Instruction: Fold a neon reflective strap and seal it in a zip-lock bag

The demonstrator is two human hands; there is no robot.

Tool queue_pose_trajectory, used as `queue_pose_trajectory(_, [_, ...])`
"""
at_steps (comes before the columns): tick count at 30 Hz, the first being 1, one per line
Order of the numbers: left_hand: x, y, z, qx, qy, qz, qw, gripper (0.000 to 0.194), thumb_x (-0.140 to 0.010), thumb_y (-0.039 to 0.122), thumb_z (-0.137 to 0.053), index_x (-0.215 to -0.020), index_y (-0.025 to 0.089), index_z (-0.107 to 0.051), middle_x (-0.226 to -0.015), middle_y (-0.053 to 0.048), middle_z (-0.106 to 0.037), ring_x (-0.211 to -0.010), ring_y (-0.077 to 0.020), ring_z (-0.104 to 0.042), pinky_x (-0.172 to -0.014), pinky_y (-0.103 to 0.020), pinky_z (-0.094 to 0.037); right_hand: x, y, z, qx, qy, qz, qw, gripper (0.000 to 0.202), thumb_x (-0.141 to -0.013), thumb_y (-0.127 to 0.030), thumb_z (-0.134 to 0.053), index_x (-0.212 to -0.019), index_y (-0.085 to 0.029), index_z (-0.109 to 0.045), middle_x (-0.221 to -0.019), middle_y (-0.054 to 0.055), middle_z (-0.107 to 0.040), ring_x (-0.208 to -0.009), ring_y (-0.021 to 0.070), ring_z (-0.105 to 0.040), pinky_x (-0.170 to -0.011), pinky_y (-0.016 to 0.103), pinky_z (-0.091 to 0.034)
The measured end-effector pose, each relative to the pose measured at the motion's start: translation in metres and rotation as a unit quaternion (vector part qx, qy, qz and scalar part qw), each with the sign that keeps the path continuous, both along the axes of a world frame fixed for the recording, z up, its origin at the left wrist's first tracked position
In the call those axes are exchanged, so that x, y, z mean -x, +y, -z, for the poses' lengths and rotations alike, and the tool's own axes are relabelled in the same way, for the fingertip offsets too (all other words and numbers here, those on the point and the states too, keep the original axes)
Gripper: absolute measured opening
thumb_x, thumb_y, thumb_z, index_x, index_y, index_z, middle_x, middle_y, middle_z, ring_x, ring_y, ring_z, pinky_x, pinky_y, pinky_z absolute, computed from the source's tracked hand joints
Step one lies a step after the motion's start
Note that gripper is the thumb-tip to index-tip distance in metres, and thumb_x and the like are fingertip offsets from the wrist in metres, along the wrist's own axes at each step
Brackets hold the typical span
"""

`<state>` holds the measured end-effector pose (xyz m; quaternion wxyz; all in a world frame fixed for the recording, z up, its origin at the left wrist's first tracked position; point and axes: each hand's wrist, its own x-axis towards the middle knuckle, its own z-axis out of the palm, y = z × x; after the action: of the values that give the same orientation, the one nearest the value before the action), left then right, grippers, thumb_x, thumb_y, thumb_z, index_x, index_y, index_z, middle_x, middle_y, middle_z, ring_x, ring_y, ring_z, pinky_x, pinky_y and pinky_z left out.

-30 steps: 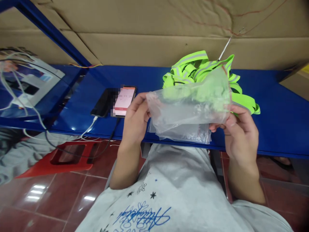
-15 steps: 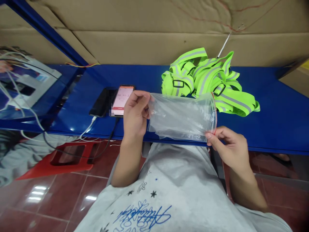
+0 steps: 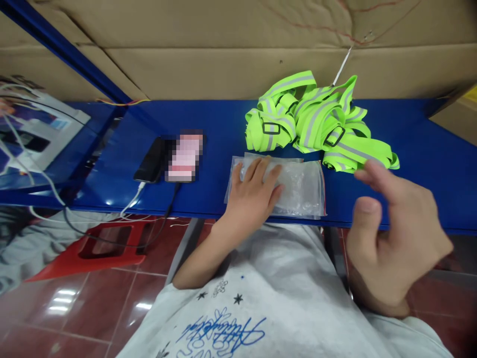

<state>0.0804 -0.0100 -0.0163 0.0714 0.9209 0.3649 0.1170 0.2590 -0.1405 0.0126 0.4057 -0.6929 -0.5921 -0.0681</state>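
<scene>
Cardboard wall (image 3: 238,64): tan, creased, standing behind the whole work surface.

Blue bench top (image 3: 428,164): glossy, running left to right; near edge directly above the lap.

Red plastic stool (image 3: 100,243): on the tiled floor, lower left, under trailing cables.

Reflective straps (image 3: 316,124): neon green with grey stripes and black buckles, heaped loosely against the back of the bench, just behind the bag; one end trailing right.

Right hand (image 3: 391,238): raised clear of the bench, close to the camera, empty; thumb and forefinger apart, other fingers loosely curled. Nearest to the trailing end of the straps, not touching.

Clear plastic bag (image 3: 301,189): lying flat at the near edge of the bench, red-lined mouth to the right, apparently empty.

Left hand (image 3: 253,194): palm down, fingers spread flat on the left half of the bag, pressing rather than gripping.

Two phones (image 3: 169,159): side by side left of the bag, one dark, one with a lit screen; both cabled over the bench edge.

Risks, as judged: bag slick on a glossy top and near the edge, so liable to slide toward the lap if the flat hand shifts. Straps tangled and buckled, so liable to drag the whole heap along, or snag the bag. Charging cables hanging off the edge, open to a catch from a forearm.
</scene>
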Motion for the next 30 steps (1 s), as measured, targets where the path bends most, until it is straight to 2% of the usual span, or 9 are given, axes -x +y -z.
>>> queue_pose_trajectory(1, [-0.002,-0.001,0.003,-0.006,0.011,-0.006,1.000,0.049,-0.113,0.037,-0.035,-0.156,0.020,-0.053,-0.168,-0.017,-0.050,-0.155,-0.0384,-0.048,-0.128,-0.070,-0.034,0.008,0.009,-0.002,-0.001,-0.071,-0.044,0.997,0.056,-0.108,-0.027,-0.053,-0.163,-0.025,-0.051,-0.152,0.009,-0.066,-0.146,0.0313,-0.058,-0.128,0.050,-0.041])
queue_pose_trajectory(3, [-0.005,-0.001,0.009,-0.018,0.017,-0.020,0.999,0.049,-0.112,0.033,-0.034,-0.156,0.019,-0.053,-0.167,-0.018,-0.051,-0.153,-0.0380,-0.050,-0.126,-0.069,-0.036,0.021,0.033,0.003,0.058,-0.153,-0.104,0.981,0.052,-0.111,-0.026,-0.042,-0.159,-0.010,-0.054,-0.165,0.016,-0.053,-0.157,0.0310,-0.047,-0.136,0.050,-0.032])
queue_pose_trajectory(6, [-0.006,0.001,0.022,-0.005,0.015,-0.021,1.000,0.051,-0.110,0.028,-0.032,-0.156,0.014,-0.051,-0.177,-0.019,-0.035,-0.166,-0.0357,-0.032,-0.134,-0.070,-0.023,0.029,0.068,0.029,0.199,-0.160,-0.087,0.963,0.063,-0.115,-0.038,-0.029,-0.165,-0.003,-0.044,-0.175,0.020,-0.036,-0.165,0.0341,-0.034,-0.138,0.057,-0.026])
queue_pose_trajectory(9, [-0.005,0.005,0.034,0.047,0.032,-0.025,0.998,0.059,-0.110,0.030,-0.032,-0.165,0.011,-0.040,-0.181,-0.017,-0.023,-0.172,-0.0334,-0.017,-0.137,-0.073,-0.012,0.024,0.085,0.055,0.265,-0.160,-0.073,0.948,0.074,-0.114,-0.052,-0.028,-0.170,-0.003,-0.036,-0.177,0.021,-0.030,-0.168,0.0366,-0.028,-0.138,0.063,-0.019])
queue_pose_trajectory(12, [-0.005,0.008,0.040,0.060,0.042,-0.037,0.997,0.064,-0.111,0.033,-0.032,-0.172,0.015,-0.028,-0.182,-0.015,-0.020,-0.172,-0.0324,-0.018,-0.138,-0.073,-0.009,0.018,0.085,0.067,0.287,-0.164,-0.079,0.941,0.073,-0.115,-0.053,-0.024,-0.171,-0.008,-0.036,-0.177,0.018,-0.031,-0.168,0.0349,-0.027,-0.139,0.063,-0.017])
queue_pose_trajectory(17, [-0.001,0.012,0.035,0.084,0.064,-0.033,0.994,0.063,-0.114,0.039,-0.032,-0.173,0.018,-0.029,-0.183,-0.011,-0.017,-0.172,-0.0311,-0.017,-0.139,-0.070,-0.010,0.012,0.083,0.068,0.307,-0.171,-0.093,0.932,0.069,-0.115,-0.047,-0.022,-0.172,-0.009,-0.034,-0.178,0.016,-0.027,-0.169,0.0335,-0.025,-0.139,0.062,-0.016])
queue_pose_trajectory(21, [0.012,0.016,0.034,0.094,0.037,0.000,0.995,0.060,-0.115,0.041,-0.028,-0.172,0.023,-0.033,-0.183,-0.008,-0.019,-0.171,-0.0268,-0.021,-0.140,-0.064,-0.014,0.001,0.081,0.067,0.315,-0.190,-0.110,0.923,0.065,-0.115,-0.043,-0.026,-0.173,-0.014,-0.034,-0.180,0.015,-0.022,-0.169,0.0320,-0.024,-0.139,0.061,-0.019])
queue_pose_trajectory(26, [0.017,0.017,0.036,0.084,0.039,0.003,0.996,0.059,-0.116,0.039,-0.026,-0.172,0.023,-0.034,-0.182,-0.008,-0.020,-0.171,-0.0263,-0.024,-0.140,-0.065,-0.011,-0.019,0.060,0.069,0.316,-0.201,-0.084,0.923,0.063,-0.116,-0.044,-0.024,-0.173,-0.019,-0.032,-0.180,0.009,-0.024,-0.168,0.0299,-0.028,-0.136,0.062,-0.027])
queue_pose_trajectory(30, [0.018,0.020,0.034,0.100,0.046,0.005,0.994,0.059,-0.116,0.040,-0.028,-0.172,0.024,-0.031,-0.183,-0.007,-0.016,-0.172,-0.0257,-0.020,-0.140,-0.066,-0.008,-0.039,0.038,0.075,0.288,-0.184,-0.072,0.937,0.061,-0.116,-0.043,-0.024,-0.173,-0.021,-0.033,-0.179,0.009,-0.028,-0.167,0.0290,-0.033,-0.136,0.062,-0.029])
